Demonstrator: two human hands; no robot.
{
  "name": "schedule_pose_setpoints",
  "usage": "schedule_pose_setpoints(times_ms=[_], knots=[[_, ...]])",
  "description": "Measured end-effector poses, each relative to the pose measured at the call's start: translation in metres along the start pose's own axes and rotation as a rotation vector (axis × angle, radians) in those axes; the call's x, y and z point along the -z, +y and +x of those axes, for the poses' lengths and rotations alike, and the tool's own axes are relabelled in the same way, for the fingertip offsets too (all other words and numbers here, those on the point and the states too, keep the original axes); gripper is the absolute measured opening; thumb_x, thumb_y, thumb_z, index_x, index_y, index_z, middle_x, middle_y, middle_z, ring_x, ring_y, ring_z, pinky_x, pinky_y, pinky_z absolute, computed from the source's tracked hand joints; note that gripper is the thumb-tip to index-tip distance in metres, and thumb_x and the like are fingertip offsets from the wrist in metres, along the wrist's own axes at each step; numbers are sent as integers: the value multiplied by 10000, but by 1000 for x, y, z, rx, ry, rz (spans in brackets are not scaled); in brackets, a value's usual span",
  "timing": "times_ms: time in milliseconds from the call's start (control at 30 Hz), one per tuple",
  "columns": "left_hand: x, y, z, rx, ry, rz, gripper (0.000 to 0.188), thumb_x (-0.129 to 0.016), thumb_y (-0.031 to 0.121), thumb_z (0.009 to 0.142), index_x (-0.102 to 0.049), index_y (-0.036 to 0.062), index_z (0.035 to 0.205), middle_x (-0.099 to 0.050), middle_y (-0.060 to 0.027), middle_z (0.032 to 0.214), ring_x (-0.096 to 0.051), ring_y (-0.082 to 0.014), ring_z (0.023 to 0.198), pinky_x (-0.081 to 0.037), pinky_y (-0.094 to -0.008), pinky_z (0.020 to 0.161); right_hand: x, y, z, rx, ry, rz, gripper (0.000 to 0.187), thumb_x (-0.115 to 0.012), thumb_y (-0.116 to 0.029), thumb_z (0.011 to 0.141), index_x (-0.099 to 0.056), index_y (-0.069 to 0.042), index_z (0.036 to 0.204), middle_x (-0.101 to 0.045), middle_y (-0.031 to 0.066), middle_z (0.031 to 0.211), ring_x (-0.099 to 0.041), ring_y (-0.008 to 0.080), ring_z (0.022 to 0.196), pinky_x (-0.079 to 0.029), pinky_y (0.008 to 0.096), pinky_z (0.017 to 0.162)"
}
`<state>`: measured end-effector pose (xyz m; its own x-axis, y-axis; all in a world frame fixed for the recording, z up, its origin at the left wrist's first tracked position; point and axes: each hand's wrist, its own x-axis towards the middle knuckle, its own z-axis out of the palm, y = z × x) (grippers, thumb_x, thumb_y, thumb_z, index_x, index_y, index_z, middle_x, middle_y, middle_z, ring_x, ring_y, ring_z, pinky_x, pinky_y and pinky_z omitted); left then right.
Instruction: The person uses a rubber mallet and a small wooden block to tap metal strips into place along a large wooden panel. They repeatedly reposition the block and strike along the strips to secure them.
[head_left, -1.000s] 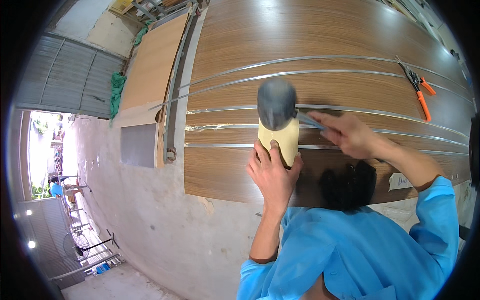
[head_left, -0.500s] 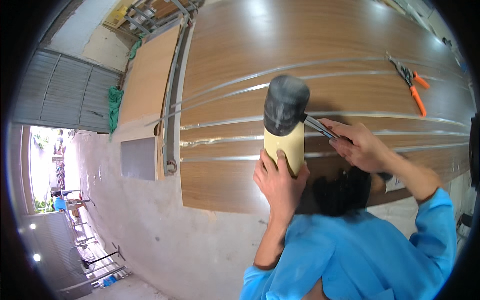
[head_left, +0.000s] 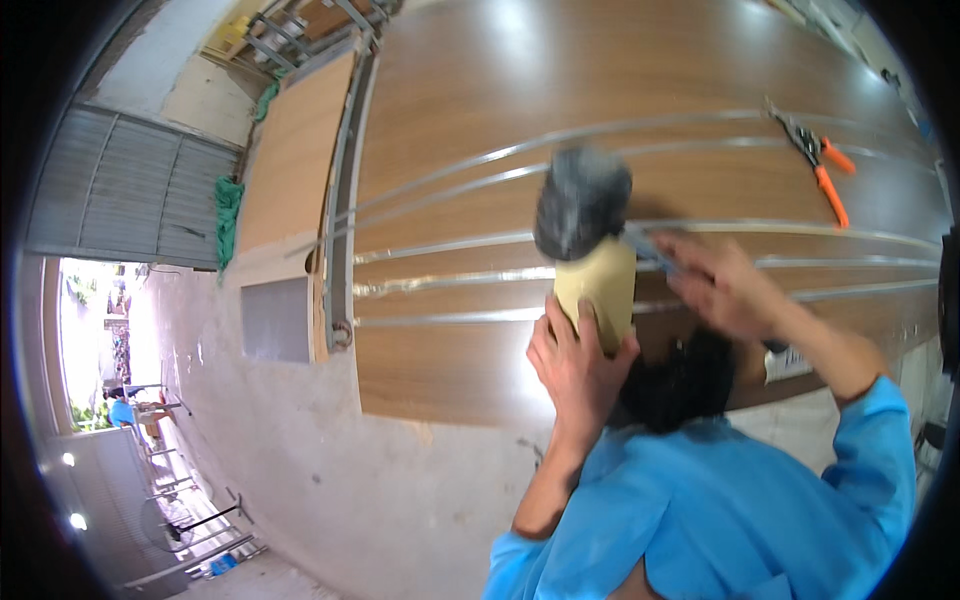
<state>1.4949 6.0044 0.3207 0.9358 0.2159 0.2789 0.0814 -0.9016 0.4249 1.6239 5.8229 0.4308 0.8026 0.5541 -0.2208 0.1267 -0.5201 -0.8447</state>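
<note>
My right hand (head_left: 725, 290) is closed round the handle of a black-headed mallet (head_left: 583, 205), blurred by motion. The mallet's head covers the far end of a pale yellow block (head_left: 600, 300); whether the two touch I cannot tell. Fingers and thumb of my left hand (head_left: 580, 370) grip the near part of this block. Beneath it, long thin metal strips (head_left: 450, 283) run from left to right across a brown wood-grain panel (head_left: 450, 375). What the block rests on is hidden.
Snips with orange handles (head_left: 820, 165) lie on the panel at the far right. Left of the panel stands a tan board (head_left: 295, 165) beside a metal rail (head_left: 338, 200). A standing fan (head_left: 175, 525) and a person in blue (head_left: 122, 412) are in the left background.
My left hand and the yellow block have shifted a little to the right across the strips. The mallet has come along slightly to the right, still over the block's far end.
</note>
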Motion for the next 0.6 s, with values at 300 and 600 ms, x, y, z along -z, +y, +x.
schedule_pose_setpoints(times_ms=[300,600], knots=[[52,-102,14,364,94,210,650,-828,413,818,-690,-34,1268,-541,-331,1474,-508,-483,1336,-433,-593,1088,32,-62,-26,154,372,270,337,-607,-98,1060,-602,9,1379,-564,-7,771,-479,46,569,-383,227,516],[9,-21,-4,-85,-62,3,721,-835,484,833,-654,2,1339,-432,-342,1497,-470,-474,1325,-392,-564,1039,-23,-15,-35,310,338,-235,287,-665,-139,1024,-645,6,1271,-571,177,701,-575,251,528,-439,417,528]])
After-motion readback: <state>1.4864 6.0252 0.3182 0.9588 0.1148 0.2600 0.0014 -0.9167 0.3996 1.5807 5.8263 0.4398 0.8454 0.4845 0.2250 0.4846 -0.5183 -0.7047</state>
